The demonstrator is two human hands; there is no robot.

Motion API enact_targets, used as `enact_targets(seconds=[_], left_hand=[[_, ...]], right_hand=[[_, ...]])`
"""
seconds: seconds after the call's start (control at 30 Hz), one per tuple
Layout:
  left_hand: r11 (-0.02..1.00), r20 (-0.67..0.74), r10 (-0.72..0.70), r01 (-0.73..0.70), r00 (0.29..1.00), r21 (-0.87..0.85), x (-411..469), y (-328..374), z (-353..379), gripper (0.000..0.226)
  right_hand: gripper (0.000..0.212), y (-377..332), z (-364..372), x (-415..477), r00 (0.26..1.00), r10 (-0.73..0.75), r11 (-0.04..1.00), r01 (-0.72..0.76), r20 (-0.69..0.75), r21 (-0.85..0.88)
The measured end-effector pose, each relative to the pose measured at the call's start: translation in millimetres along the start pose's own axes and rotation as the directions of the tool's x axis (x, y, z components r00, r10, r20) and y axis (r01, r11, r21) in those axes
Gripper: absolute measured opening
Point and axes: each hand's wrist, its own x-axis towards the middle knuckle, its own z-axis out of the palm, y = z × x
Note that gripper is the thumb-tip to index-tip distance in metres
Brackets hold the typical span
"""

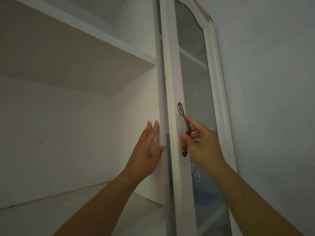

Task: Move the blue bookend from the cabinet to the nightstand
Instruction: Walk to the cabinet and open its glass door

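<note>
A white cabinet (pixel 158 68) fills the view, seen from below. Its glass door (pixel 172 99) on the right stands slightly ajar, with a brass handle (pixel 183 120). My right hand (pixel 201 143) grips that handle, fingers curled round it. My left hand (pixel 148 150) lies flat with straight fingers on the cabinet's upright panel, just left of the door. Behind the frosted glass, low down, shows a blue shape with small leaf-like figures (pixel 202 186); it is too blurred to tell whether it is the bookend. The nightstand is out of view.
The open compartment on the left has a bare lower shelf (pixel 68 210) and an upper shelf (pixel 85 53) overhead. A plain grey wall (pixel 272 99) runs to the right of the cabinet.
</note>
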Motion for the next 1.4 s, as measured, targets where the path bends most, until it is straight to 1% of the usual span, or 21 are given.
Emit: enact_targets(seconds=[0.17,0.3,0.6,0.73,0.83,0.93,1.03,1.13,1.27,1.4], left_hand=[[1.0,0.012,-0.001,0.001,1.0,0.019,-1.3,0.5,0.7,0.061],[0.999,0.0,-0.026,0.026,1.0,0.035,-1.1,2.4,2.4,0.064],[0.994,0.043,-0.11,0.11,0.993,-0.015,-1.0,15.1,-11.1,0.066],[0.988,0.008,-0.141,0.141,0.99,-0.058,-3.6,20.4,-17.3,0.06],[0.985,0.001,-0.151,0.151,0.989,-0.078,-4.6,29.2,-19.2,0.062],[0.988,-0.036,-0.13,0.126,0.991,-0.094,-1.4,42.9,-19.7,0.065],[0.992,-0.132,-0.098,0.087,0.986,-0.088,7.2,58.9,-17.8,0.059],[0.991,-0.177,-0.048,0.025,0.983,-0.129,17.8,76.6,-12.2,0.057],[0.98,-0.144,0.014,-0.042,0.99,-0.193,33.7,104.9,4.1,0.057],[0.947,-0.114,0.093,-0.124,0.989,-0.298,53.4,140.9,24.8,0.059]], right_hand=[[0.049,-2.1,-23.8,-4.7,1.0,-0.019,0.999,0.019,-0.006,-0.032],[0.05,-7.8,-41.4,-6.3,0.999,-0.022,0.995,0.024,0.03,-0.093],[0.049,-11.0,-38.5,-8.0,0.999,0.01,0.996,-0.006,0.045,-0.094],[0.049,-10.9,-41.8,-8.7,0.999,0.014,0.997,-0.011,0.045,-0.077],[0.047,-9.9,-46.7,-9.3,0.999,0.025,0.998,-0.023,0.029,-0.065],[0.046,-11.1,-53.2,-10.4,1.0,0.027,0.997,-0.026,0.013,-0.076],[0.045,-11.0,-63.3,-11.5,1.0,0.014,0.998,-0.014,0.008,-0.069],[0.043,-7.3,-77.1,-12.3,1.0,-0.006,0.999,0.006,0.012,-0.048],[0.044,-8.4,-97.2,-14.3,1.0,-0.008,0.999,0.008,0.007,-0.049],[0.044,-10.9,-114.7,-16.2,1.0,0.008,0.999,-0.008,0.008,-0.042]])
